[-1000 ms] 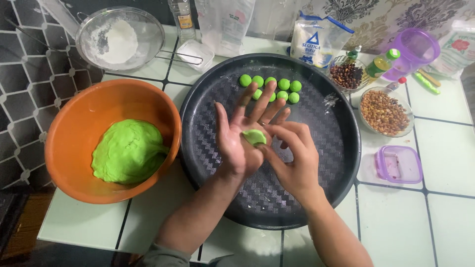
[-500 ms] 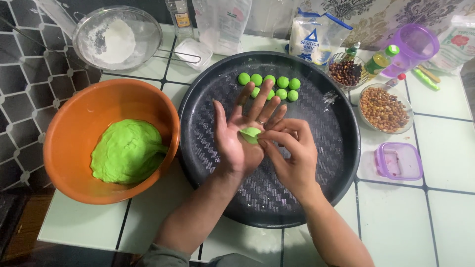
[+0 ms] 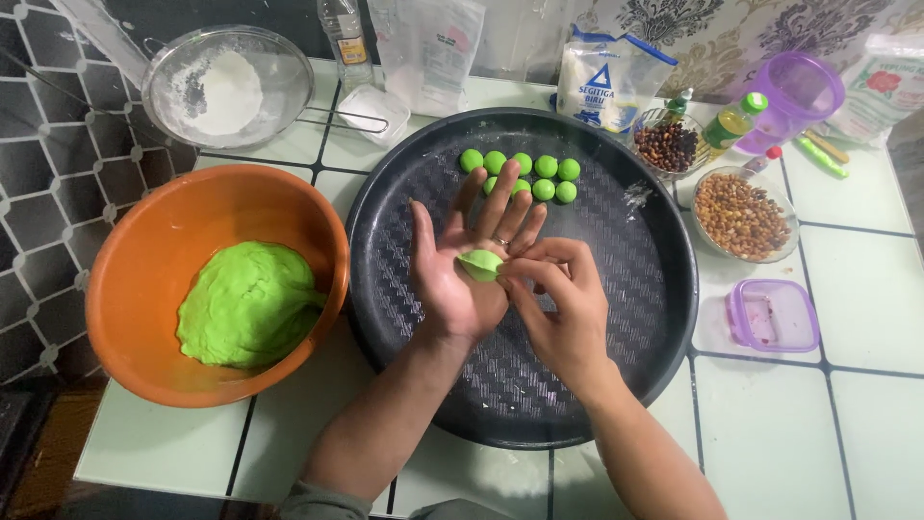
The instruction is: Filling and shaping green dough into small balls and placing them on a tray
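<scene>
Both forearms reach up from the near edge of the table point(image 3: 866, 318) and meet over the middle of the round black tray point(image 3: 404, 318). The left hand point(image 3: 460, 265) lies palm up, its fingers point(image 3: 500, 193) spread wide and flat, pointing away toward the far rim. The right hand point(image 3: 563, 299) comes in from the right, knuckles up, its fingers point(image 3: 525, 273) drawn narrow and pinched on the edge of the small piece of green dough point(image 3: 480, 264) that rests at the base of the left fingers. That piece is pale green, smooth and flattened, with one side folded up under the pinch. Against the earlier frames the hands stand in much the same place over the tray, and the pinching fingers have closed a little more over the piece, which now looks more folded than flat. To the left, just touching the tray, the orange bowl point(image 3: 125, 289) holds a large lump of the same green dough point(image 3: 248, 304). Farther on, near the tray's far rim, nine small green balls point(image 3: 525, 173) sit in two close rows, unchanged. To the right stand a small purple-rimmed box point(image 3: 773, 315) and a glass dish of brown nuts point(image 3: 741, 214); at the far left, a sieve of white flour point(image 3: 227, 87).
</scene>
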